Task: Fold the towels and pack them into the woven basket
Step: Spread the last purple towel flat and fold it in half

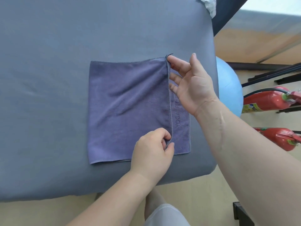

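A purple-blue towel (127, 108) lies on the grey-blue padded table (48, 79), folded over so that its top layer ends in a hemmed edge short of the lower layer's right side. Faint lettering shows on the uncovered strip at the right. My left hand (153, 150) pinches the near corner of the top layer between thumb and fingers. My right hand (190, 82) pinches the far corner of that same edge with thumb and forefinger, its other fingers spread. No woven basket is in view.
The table's right edge runs close to the towel. Beyond it, a light blue exercise ball (228, 82) and two red fire extinguishers (267, 101) sit on the floor. A crumpled white cloth (209, 4) lies at the table's far right corner.
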Available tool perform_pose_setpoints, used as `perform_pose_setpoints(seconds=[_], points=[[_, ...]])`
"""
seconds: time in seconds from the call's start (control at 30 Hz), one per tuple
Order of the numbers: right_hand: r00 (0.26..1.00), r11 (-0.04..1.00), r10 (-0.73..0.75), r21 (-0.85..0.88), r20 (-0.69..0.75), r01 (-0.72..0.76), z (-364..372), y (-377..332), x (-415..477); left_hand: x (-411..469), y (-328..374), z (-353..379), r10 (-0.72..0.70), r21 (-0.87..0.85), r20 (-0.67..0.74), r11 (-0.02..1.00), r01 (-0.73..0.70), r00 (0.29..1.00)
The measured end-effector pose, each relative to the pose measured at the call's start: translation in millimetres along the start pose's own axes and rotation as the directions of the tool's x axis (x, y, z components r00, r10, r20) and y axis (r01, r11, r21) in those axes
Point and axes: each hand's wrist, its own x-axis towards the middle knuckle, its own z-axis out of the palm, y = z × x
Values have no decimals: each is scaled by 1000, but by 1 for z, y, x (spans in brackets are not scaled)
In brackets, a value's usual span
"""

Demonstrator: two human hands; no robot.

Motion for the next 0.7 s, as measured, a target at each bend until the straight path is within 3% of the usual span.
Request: perform_pose_setpoints(seconds=[0.1,0.27,0.4,0.53,0.7], points=[[999,999,35,-40,-32,-36,-25,-6,7,6,5,21,-13,39,14,999,13,1000],[990,957,136,-255,-36,-141,-49,8,15,9,-5,40,-112,103,45,989,106,993],[992,948,125,-298,29,-111,-52,10,15,7,-7,44,-131,134,66,984,122,989],[994,891,111,-442,-6,-102,-47,11,13,4,1,44,-105,124,42,987,99,994],[999,954,24,-300,28,-15,-46,-10,9,4,18,33,-4,117,-15,993,6,1000]])
